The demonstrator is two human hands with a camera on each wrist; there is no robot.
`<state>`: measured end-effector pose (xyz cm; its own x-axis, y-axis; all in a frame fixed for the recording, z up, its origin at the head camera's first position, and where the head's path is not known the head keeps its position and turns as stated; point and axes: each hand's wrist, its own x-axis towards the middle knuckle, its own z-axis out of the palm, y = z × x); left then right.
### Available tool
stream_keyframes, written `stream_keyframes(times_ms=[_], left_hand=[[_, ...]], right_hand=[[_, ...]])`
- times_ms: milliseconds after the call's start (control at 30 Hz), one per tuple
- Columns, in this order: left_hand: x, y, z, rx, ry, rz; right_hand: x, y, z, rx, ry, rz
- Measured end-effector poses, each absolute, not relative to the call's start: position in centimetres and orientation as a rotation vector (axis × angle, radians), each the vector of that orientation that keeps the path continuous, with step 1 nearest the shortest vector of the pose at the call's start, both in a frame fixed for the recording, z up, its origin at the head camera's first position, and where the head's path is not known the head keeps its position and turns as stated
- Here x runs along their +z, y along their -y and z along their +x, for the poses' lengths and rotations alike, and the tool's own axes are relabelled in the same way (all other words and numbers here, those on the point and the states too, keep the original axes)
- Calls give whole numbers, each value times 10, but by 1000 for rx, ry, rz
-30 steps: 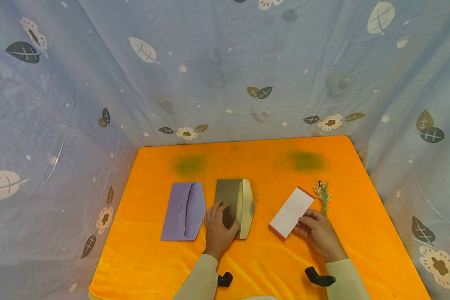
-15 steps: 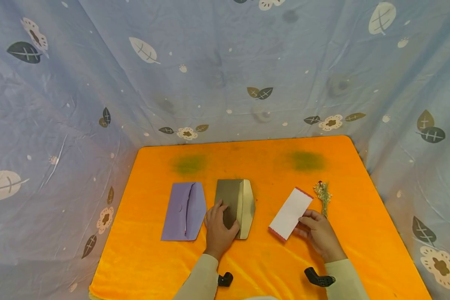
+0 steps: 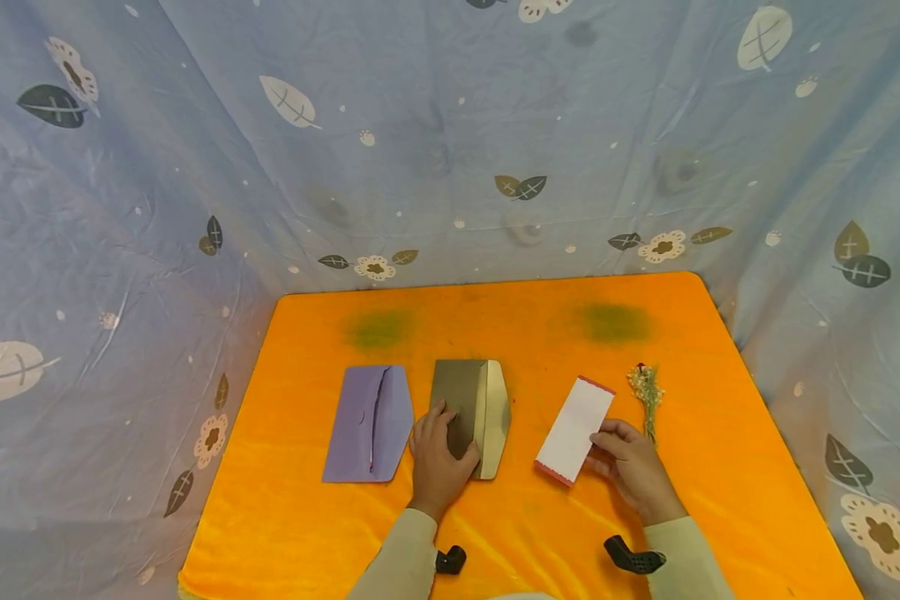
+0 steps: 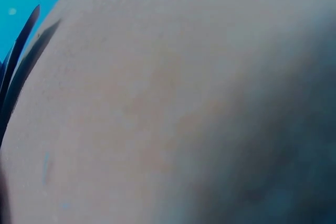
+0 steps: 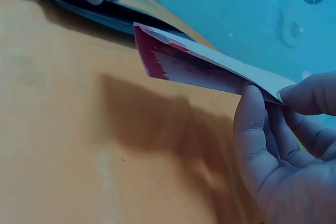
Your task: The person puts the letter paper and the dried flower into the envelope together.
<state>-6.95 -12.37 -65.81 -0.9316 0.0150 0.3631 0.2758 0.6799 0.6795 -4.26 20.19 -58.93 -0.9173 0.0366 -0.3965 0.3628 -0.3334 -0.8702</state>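
My left hand holds the lower part of a brown envelope, its thumb by the opening and its fingers over the left side. The envelope's pale gold flap is folded out to the right, and its mouth gapes in the right wrist view. My right hand pinches the right edge of a folded white card with red scalloped ends. Seen from the right wrist, the card is raised over the cloth, its halves parted around a red-and-pink patterned inside. Skin fills most of the left wrist view.
Left of the brown envelope lies a purple envelope, flap out, with something slim showing in its slit. A small dried flower bunch lies beyond my right hand. Orange cloth covers the table; patterned blue curtains surround it.
The card has shifted a little to the left and turned more upright, with my right hand following slightly. My left hand and the brown envelope have stayed in place.
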Motion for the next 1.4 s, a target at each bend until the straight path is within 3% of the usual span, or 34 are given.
stream_keyframes(times_ms=[1400], left_hand=[[-656, 122, -70, -1079, 2589, -208]], right_hand=[[-601, -140, -51, -2276, -1724, 496]])
